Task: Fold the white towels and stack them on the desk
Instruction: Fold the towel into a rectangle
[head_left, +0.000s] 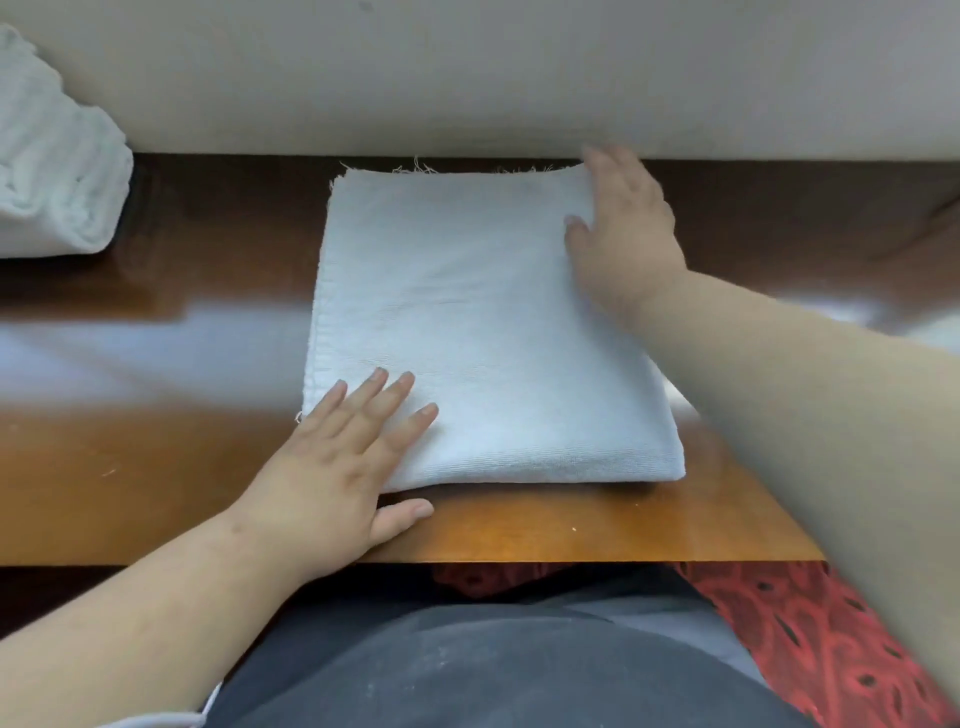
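Head view looks down on a white towel (483, 332) lying folded in a thick rectangle at the centre of the wooden desk (156, 467), its frayed far edge at twelve o'clock almost against the pale wall (467, 73) and its smooth folded edge at six o'clock near the desk's front rim. The left hand (343, 462) rests at the towel's seven o'clock corner, its fingers (395, 395) straight and spread flat on the cloth, thumb lying on the bare wood just beside the fold, grasping nothing. The right hand (623, 234) lies over the two o'clock corner, palm down, its fingers loosely extended across the edge; it appears to press rather than pinch, though its far fingertips are blurred. A second heap of white towels (57, 171) sits well apart at ten o'clock, seemingly rumpled and not yet folded. By the look of it, the step in hand is smoothing and squaring a fold just made. The next move likely calls either for one more fold, which would need both hands to take hold of matching corners and carry them across evenly, or for sliding this bundle aside as the base of the stack and fetching the next towel from ten o'clock.
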